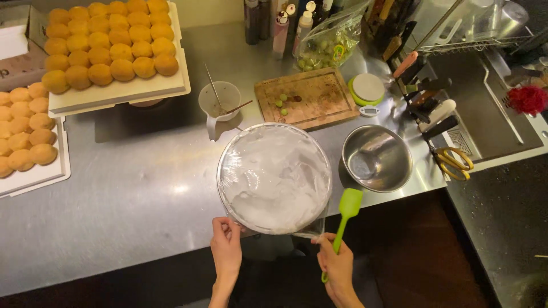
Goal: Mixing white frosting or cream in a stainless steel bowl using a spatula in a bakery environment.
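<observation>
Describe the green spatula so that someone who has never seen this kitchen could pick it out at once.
Start at the steel counter and find the big bowl covered in cling film at its front edge. Just right of it, below the empty metal bowl, the spatula slants upward from the right hand. It is the only bright lime-green tool with a flat blade.

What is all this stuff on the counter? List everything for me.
Bowl: one, covered in clear film, counter's front edge.
Spatula: one, green, in right hand.
Steel bowl: one, empty, right of the covered bowl.
Buns: many, golden, on two white trays at left.
Cutting board: one, wooden, behind the covered bowl.
Scissors: one, yellow handles, by sink.
Left hand: at the film's edge.
Right hand: grips the spatula, pinches the film.
</observation>
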